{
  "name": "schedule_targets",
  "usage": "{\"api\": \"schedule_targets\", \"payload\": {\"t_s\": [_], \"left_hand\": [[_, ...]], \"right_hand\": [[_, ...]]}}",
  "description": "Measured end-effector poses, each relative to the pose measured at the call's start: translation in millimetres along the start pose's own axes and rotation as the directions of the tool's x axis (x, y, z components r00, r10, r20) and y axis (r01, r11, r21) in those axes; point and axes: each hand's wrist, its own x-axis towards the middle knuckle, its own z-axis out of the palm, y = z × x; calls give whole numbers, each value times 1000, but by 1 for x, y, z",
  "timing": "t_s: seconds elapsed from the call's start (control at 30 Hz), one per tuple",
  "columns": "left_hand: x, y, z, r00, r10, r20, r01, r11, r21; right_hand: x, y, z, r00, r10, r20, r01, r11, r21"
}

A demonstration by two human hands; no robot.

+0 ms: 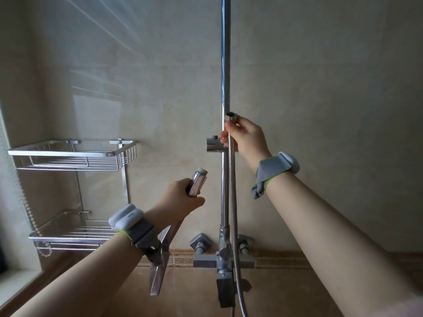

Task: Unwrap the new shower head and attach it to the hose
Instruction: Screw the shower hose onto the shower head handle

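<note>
My left hand (180, 200) grips a chrome shower head (196, 183) by its handle. The threaded end points up and to the right, and the flat square head hangs below my wrist. No wrapping shows on it. My right hand (246, 138) holds the metal hose (233, 213) just below its end nut (231, 116), which points upward beside the vertical shower rail (226, 65). The hose drops from my hand down to the mixer valve (223, 259). The handle's thread and the hose nut are apart, roughly a forearm's width from each other.
A chrome slider bracket (212, 145) sits on the rail just left of my right hand. A two-tier wire corner shelf (73, 156) is mounted on the tiled wall at left. A window ledge runs along the lower left. Both wrists wear grey bands.
</note>
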Motion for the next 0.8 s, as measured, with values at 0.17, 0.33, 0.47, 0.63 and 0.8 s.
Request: {"api": "schedule_targets", "payload": {"t_s": [0.17, 0.33, 0.47, 0.63, 0.8], "left_hand": [[-8, 3, -6, 999, 4, -32, -6, 998, -61], [-13, 6, -6, 999, 40, -25, -40, 999, -20], [-15, 11, -1, 999, 53, -2, -53, 998, -15], [-16, 16, 3, 998, 67, -15, -67, 998, -3], [-18, 17, -5, 983, 157, -96, -141, 979, 150]], "right_hand": [[-16, 10, -2, 993, 88, 84, -81, 993, -88], [-30, 25, -10, 987, 143, 69, -127, 973, -193], [-30, 30, -24, 986, 166, 18, -150, 932, -329], [-44, 19, -28, 972, 198, 125, -167, 960, -227], [-60, 13, -28, 951, 199, 235, -160, 972, -174]]}}
